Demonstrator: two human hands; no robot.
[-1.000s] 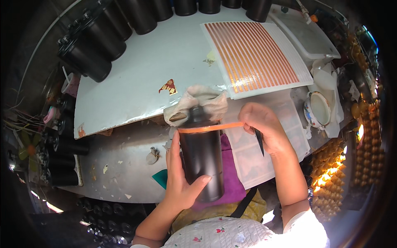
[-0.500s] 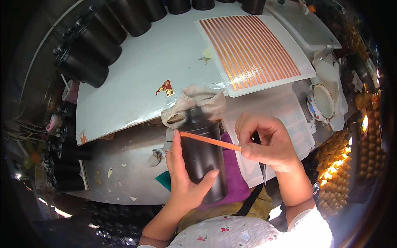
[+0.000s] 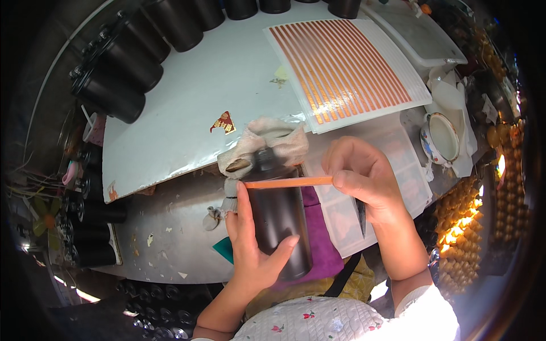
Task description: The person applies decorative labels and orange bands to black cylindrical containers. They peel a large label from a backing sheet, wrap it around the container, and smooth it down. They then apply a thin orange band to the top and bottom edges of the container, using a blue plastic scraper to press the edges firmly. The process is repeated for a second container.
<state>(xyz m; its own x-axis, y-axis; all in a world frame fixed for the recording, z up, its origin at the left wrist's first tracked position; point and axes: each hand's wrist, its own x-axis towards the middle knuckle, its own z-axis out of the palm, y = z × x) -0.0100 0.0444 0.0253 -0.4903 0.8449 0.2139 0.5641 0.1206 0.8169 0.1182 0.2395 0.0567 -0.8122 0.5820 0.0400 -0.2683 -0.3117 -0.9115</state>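
Observation:
A black bottle [image 3: 278, 227] lies tilted before me, its neck against a crumpled off-white cloth [image 3: 284, 135]. My left hand [image 3: 253, 261] grips its side, thumb on the near face; a grey wrap covers one fingertip. Across the bottle's shoulder runs a narrow orange strip [image 3: 287, 182], its left end under my left fingertip. My right hand [image 3: 367, 184] pinches the strip's right end, held out beyond the bottle. A dark pointed tool, seemingly tweezers [image 3: 361, 219], hangs from the same hand, its upper part hidden. Purple cloth [image 3: 325, 241] lies beneath the bottle.
Sheets of orange strips [image 3: 347, 71] lie on a pale board [image 3: 187, 122]. Black bottles [image 3: 111, 94] line its left and far edges. At right stand an enamel cup [image 3: 441, 139] and a translucent tray [image 3: 415, 31]. A red scrap [image 3: 223, 122] sits on the board.
My right hand has risen, swinging the strip's right end up from a downward slant to nearly level. My left hand keeps its grip on the bottle.

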